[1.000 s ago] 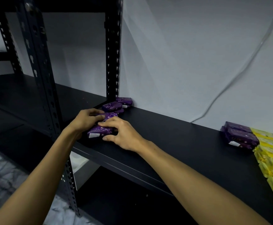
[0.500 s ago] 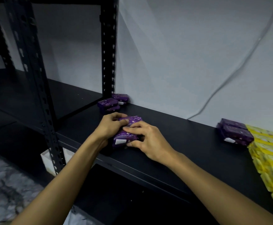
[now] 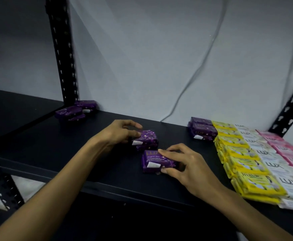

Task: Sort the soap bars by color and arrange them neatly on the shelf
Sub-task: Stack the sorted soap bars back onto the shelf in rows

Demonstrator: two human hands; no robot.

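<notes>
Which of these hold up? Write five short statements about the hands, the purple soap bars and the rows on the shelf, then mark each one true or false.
1. The left hand grips a small stack of purple wrapped soap bars. True.
2. The right hand is flat and holds nothing. False: it pinches another purple wrapped soap stack.
3. The row of yellow wrapped soap bars lies beside the row of white wrapped soap bars. True.
4. The row of pink wrapped soap bars lies by the left post. False: it is far right.
5. More purple bars sit in the back left corner of the black metal shelf. True.
</notes>
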